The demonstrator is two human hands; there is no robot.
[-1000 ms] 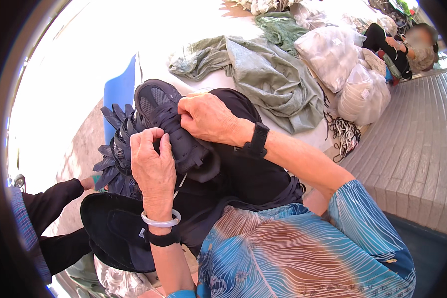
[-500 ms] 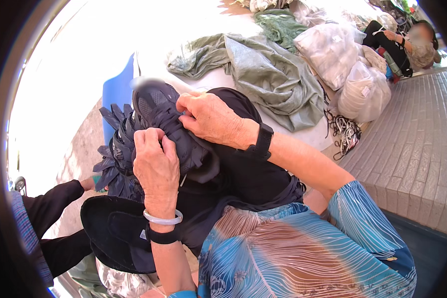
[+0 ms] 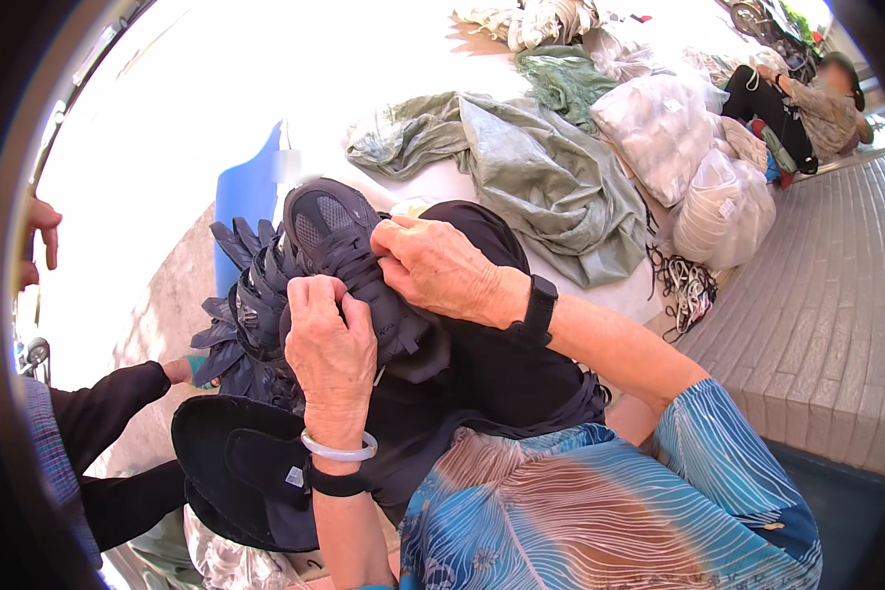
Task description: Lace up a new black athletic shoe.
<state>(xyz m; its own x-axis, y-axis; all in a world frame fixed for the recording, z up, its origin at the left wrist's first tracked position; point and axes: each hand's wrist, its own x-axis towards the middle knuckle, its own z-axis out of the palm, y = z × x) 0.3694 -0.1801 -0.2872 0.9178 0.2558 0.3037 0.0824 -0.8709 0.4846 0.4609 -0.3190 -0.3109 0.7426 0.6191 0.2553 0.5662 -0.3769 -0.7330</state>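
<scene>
A black shoe upper (image 3: 356,258) with a mesh toe rests over my lap, its toe pointing away from me. My left hand (image 3: 330,339) is closed in a pinch at the near left of its lacing. On the opposite side my right hand (image 3: 441,267) pinches the lacing edge, fingertips and thumb together. Any lace end between the fingers is too small to make out. Against the upper's left side lies a stack of dark uppers (image 3: 241,315) with loose flaps sticking out.
A broad black padded piece (image 3: 206,467) lies beside my left forearm. Ahead are a grey-green cloth (image 3: 551,182), filled plastic bags (image 3: 654,128) and a bundle of laces (image 3: 686,290). Another person's hand (image 3: 44,236) shows at the left rim; someone sits far right (image 3: 816,113).
The view has shifted slightly, so everything sits a little lower and further right. Both my hands stay pinched at the upper. Another person's hand has appeared at the left rim.
</scene>
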